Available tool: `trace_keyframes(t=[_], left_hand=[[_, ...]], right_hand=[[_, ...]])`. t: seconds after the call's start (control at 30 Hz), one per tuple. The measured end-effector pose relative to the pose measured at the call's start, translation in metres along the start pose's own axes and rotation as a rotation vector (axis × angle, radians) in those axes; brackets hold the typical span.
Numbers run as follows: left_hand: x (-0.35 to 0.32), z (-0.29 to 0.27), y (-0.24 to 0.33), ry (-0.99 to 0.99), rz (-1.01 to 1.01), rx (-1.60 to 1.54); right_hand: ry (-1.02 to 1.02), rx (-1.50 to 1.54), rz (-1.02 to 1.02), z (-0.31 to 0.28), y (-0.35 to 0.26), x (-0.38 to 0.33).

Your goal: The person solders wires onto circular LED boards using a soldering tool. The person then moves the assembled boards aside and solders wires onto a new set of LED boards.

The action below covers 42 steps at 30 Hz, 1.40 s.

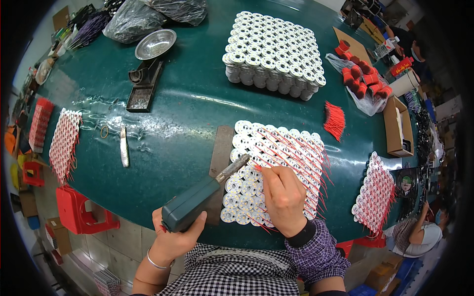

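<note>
My left hand [175,239] is wrapped round the handle of a dark green soldering gun [191,203]. The metal tip of the gun slants up to the right and reaches the round white LED boards [244,187], laid in close rows in front of me. Beside the tip, my right hand [284,196] is closed in a pinch on a thin red wire [257,167], partly hidden by the fingers. Many red wires [296,157] lie slantwise across the upper and right rows. At the left side of the boards, a flat brownish metal plate [221,148] lies on the green table.
A tall block of stacked round boards [274,49] stands at the back. Right of it are a red wire bundle [335,121], red spools [363,76] and a cardboard box [398,126]. Wired panels [374,195] lie at the right edge. Leftward are a metal bowl [155,44] and a blade [124,147].
</note>
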State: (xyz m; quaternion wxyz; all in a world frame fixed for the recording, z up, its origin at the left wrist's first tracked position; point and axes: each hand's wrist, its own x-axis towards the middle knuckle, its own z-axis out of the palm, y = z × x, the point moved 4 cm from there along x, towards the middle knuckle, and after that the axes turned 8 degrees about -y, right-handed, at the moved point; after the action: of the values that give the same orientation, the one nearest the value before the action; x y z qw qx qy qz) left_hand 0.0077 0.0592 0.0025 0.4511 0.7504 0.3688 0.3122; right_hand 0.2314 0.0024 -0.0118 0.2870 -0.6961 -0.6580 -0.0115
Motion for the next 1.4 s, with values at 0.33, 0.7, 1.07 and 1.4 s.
trace_keyframes(t=[0.33,0.7,1.07,1.4], left_hand=[[-0.014,-0.007,0.008,-0.027,0.163,0.401],[-0.017,-0.004,0.003,-0.056,-0.014,0.042],[-0.013,0.004,-0.002,-0.105,-0.107,-0.099],[-0.01,0.002,0.0,-0.109,-0.045,-0.013]], right_hand=[[0.004,-0.045,-0.032,-0.014,-0.006,-0.005],[-0.056,-0.008,-0.03,-0.007,-0.004,-0.014],[-0.087,-0.03,-0.023,-0.005,-0.003,-0.015],[-0.084,-0.026,-0.013,-0.004,-0.005,-0.014]])
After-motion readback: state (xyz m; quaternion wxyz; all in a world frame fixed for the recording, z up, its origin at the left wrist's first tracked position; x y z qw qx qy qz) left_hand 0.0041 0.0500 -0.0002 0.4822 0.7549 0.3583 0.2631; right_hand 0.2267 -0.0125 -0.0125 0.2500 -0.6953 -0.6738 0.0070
